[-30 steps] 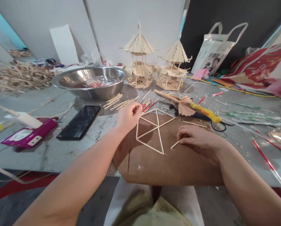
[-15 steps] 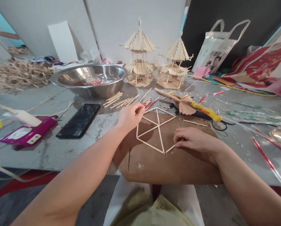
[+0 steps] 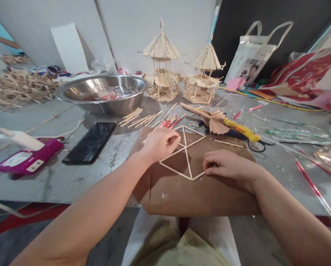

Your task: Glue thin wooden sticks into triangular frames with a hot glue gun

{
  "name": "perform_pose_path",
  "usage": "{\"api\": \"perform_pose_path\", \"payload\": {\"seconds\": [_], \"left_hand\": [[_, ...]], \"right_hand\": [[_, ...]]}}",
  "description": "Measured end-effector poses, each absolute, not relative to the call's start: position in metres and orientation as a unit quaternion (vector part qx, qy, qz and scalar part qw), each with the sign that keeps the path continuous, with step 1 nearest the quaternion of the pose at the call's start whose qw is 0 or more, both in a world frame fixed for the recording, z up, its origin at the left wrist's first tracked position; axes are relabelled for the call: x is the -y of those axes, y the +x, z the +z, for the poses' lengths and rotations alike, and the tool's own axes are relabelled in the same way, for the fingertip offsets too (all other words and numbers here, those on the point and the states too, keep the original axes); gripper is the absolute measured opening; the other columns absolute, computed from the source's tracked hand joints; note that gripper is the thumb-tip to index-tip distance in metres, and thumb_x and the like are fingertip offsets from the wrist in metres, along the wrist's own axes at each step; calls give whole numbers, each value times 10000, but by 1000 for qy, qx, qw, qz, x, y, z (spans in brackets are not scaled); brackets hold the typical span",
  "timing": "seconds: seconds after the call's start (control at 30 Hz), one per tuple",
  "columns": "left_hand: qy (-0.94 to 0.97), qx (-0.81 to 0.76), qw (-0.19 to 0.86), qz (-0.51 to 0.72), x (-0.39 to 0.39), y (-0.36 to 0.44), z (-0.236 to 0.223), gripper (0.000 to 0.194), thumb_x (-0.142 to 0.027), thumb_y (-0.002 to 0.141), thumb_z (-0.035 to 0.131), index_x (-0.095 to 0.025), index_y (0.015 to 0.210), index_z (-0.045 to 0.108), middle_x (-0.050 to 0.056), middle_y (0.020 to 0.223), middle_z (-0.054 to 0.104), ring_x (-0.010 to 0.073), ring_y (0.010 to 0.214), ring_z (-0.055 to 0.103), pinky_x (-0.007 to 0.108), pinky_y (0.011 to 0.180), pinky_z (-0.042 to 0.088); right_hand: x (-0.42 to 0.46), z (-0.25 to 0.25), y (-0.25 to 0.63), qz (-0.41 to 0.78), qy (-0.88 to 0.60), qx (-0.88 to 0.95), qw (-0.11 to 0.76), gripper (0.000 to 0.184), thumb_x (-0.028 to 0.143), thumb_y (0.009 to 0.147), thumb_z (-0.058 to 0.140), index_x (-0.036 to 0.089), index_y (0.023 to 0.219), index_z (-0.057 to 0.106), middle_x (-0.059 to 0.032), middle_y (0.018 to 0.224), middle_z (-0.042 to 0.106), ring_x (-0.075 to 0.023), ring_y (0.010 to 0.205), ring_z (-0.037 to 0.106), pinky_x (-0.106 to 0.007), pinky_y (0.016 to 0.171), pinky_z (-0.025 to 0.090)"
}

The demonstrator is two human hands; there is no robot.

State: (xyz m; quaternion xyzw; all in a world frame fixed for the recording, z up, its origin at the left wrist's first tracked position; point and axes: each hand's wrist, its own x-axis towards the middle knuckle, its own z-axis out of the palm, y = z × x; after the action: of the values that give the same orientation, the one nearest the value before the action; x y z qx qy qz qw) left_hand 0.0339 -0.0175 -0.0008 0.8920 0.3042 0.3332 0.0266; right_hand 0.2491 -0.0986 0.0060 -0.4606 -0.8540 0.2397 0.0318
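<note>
A flat frame of thin wooden sticks (image 3: pixel 189 164), with spokes meeting at its centre, lies on a brown board (image 3: pixel 182 201). My right hand (image 3: pixel 223 162) pinches the outer end of a short stick (image 3: pixel 198 176) at the frame's near right side. The stick's other end meets the frame's near corner. My left hand (image 3: pixel 162 143) hovers over the frame's left side, covering part of it. Its fingers are curled together, and whatever they hold is hidden. Beyond that hand lie loose sticks (image 3: pixel 144 120) and some red-marked sticks (image 3: pixel 169 121).
A steel basin (image 3: pixel 110 107), two stick pagodas (image 3: pixel 162 55) and a white bag (image 3: pixel 245 59) stand at the back. A phone (image 3: pixel 90 142) and a purple device (image 3: pixel 29 157) lie left. A yellow-handled tool (image 3: pixel 243 131) with a cord rests at right.
My left hand has moved right and slightly towards me, from beside the red-marked sticks to over the frame. My right hand stays on its stick. The view has shifted slightly.
</note>
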Motion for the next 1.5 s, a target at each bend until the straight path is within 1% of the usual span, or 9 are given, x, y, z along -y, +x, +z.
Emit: {"api": "perform_pose_path", "payload": {"seconds": [0.3,0.57,0.73,0.87,1.03,1.23,1.3,1.4,1.5], "left_hand": [[939,-227,44,253,25,42,-5,207,-261,765,407,-169,735,590,9,685,619,104,654,535,223,632,393],[932,-248,11,263,19,39,-6,197,-251,763,413,-177,700,585,-8,623,597,93,594,511,205,573,371],[924,-284,-8,255,15,38,-11,227,-280,770,402,-174,674,579,6,619,588,113,606,508,224,565,367],[923,-287,-10,257,18,41,-11,227,-288,770,410,-173,688,587,14,630,587,119,635,503,237,608,379],[942,-274,16,192,35,55,4,262,-343,778,405,-179,723,602,28,711,597,138,739,505,268,685,388],[958,-279,34,61,59,81,17,241,-394,732,457,-198,752,597,34,768,608,197,809,518,296,632,415],[959,-279,26,38,64,89,13,235,-380,733,455,-193,744,596,45,762,608,205,803,525,300,615,423],[960,-279,16,19,67,99,5,227,-381,718,478,-187,738,596,58,772,608,221,798,533,320,609,435],[962,-273,4,24,69,105,-1,214,-366,711,497,-175,740,590,70,770,607,220,788,540,335,638,441]], "right_hand": [[97,4,250,230,-453,861,37,155,278,754,461,181,723,578,-10,758,579,-117,700,495,-218,621,325],[92,4,260,222,-492,838,80,195,298,748,453,185,717,610,-13,742,607,-124,690,524,-219,620,350],[74,-5,294,-23,-708,651,274,246,342,735,437,182,791,615,-58,761,623,-177,717,536,-286,669,370],[65,-12,329,-180,-799,490,299,265,332,719,453,160,846,610,-111,872,610,-237,898,497,-362,784,328],[65,-16,346,-17,-873,439,212,368,380,760,363,148,922,599,-151,898,603,-262,843,534,-346,675,364],[60,-22,353,4,-872,434,227,337,331,727,391,155,932,592,-138,888,609,-260,841,551,-328,650,381],[58,-25,354,39,-864,426,266,305,289,684,453,148,915,594,-116,767,620,-234,722,576,-310,587,393],[54,-29,352,161,-819,351,424,354,207,589,549,151,939,558,-29,558,572,-161,449,531,-257,411,369],[52,-29,345,241,-752,288,542,395,146,550,556,157,942,512,34,500,513,-105,335,458,-203,304,314]]}}
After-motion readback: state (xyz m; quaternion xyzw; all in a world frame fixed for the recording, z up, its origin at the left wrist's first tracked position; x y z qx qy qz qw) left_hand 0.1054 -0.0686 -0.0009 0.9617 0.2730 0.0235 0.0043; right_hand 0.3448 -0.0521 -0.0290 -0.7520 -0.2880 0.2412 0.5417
